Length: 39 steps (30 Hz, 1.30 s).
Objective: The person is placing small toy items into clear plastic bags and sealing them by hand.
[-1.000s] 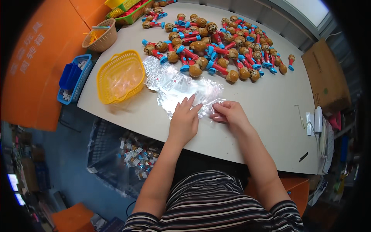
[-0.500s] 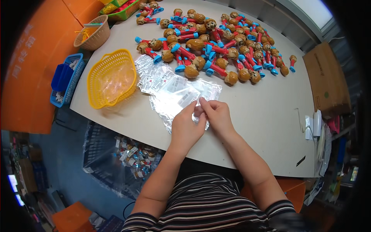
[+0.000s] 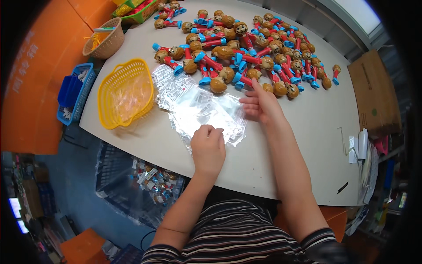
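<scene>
A loose heap of clear plastic bags (image 3: 198,110) lies on the white table (image 3: 307,145) in front of me. My left hand (image 3: 209,149) rests on the near edge of the heap, fingers curled and pinching one bag. My right hand (image 3: 262,104) is stretched out flat with fingers apart past the bags. Its fingertips are close to a toy figure (image 3: 278,88) at the near rim of a big pile of toys (image 3: 246,44) with brown heads, red stems and blue bases. It holds nothing.
A yellow basket (image 3: 125,92) sits left of the bags. A blue basket (image 3: 74,92) hangs off the table's left edge, with a wicker basket (image 3: 103,44) behind it. A cardboard box (image 3: 373,94) stands at the right. A crate of packed items (image 3: 140,185) sits below the table.
My right hand left the bag near my left hand and reached forward to the toy pile. My left hand stayed on the bags.
</scene>
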### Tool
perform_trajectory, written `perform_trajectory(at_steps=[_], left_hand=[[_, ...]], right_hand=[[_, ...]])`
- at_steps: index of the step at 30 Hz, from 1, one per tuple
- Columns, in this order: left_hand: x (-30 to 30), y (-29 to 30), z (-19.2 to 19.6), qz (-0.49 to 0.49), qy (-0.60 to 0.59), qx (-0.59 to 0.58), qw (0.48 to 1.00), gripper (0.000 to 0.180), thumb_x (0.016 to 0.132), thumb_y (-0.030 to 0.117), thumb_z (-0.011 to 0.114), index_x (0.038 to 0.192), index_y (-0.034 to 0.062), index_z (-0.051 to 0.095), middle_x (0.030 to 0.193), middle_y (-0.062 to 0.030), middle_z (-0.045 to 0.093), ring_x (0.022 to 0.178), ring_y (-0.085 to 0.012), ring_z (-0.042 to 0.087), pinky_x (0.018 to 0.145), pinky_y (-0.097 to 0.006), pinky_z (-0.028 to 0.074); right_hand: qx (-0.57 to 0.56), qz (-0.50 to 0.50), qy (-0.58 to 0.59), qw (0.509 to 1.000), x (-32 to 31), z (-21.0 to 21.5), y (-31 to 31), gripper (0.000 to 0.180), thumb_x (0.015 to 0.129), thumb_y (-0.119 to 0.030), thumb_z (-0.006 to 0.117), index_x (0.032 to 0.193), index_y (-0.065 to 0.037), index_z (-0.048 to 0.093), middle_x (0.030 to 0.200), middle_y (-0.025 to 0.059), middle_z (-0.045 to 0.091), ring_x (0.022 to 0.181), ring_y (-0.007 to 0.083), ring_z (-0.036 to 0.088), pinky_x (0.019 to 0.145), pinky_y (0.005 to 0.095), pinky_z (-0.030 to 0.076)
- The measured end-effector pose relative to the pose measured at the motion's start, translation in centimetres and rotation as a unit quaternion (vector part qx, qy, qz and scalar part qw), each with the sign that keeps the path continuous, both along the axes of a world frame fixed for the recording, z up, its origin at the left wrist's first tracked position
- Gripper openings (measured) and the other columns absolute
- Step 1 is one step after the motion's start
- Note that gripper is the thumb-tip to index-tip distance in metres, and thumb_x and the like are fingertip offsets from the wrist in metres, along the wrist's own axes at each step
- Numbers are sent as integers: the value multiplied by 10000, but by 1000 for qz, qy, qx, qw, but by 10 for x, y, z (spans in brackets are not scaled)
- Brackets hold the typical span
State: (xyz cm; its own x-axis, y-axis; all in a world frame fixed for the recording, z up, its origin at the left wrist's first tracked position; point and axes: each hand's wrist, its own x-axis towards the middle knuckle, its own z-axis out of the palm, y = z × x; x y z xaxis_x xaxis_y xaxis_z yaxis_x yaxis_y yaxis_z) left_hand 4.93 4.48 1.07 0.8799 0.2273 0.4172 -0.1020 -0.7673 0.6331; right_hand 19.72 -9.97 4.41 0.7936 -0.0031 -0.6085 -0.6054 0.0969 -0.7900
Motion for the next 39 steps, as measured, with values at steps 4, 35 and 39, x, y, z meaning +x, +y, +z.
perform_trajectory(at_steps=[4,35,39], left_hand=[[-1,-12,-10,-18,-7,4,1000,104,762,4,685,860,40,682,831,-96,603,802,-287,593,707,-380,481],[4,-18,12,-91,-21,-73,993,109,826,1,633,913,9,569,867,-151,579,794,-341,594,695,-409,485],[6,-27,24,-107,-36,-69,991,123,799,-18,631,894,4,557,887,-161,572,826,-347,583,715,-412,472]], right_hand=[[170,-47,73,982,34,-38,-7,588,909,-571,600,973,14,621,727,61,657,554,119,614,505,210,521],[45,118,-30,991,-143,-10,-59,277,981,-236,599,1102,5,664,655,-25,538,604,78,536,550,236,431],[80,174,-40,981,-141,-13,-67,276,993,-239,582,1104,-1,668,676,-28,550,609,57,522,545,218,406]])
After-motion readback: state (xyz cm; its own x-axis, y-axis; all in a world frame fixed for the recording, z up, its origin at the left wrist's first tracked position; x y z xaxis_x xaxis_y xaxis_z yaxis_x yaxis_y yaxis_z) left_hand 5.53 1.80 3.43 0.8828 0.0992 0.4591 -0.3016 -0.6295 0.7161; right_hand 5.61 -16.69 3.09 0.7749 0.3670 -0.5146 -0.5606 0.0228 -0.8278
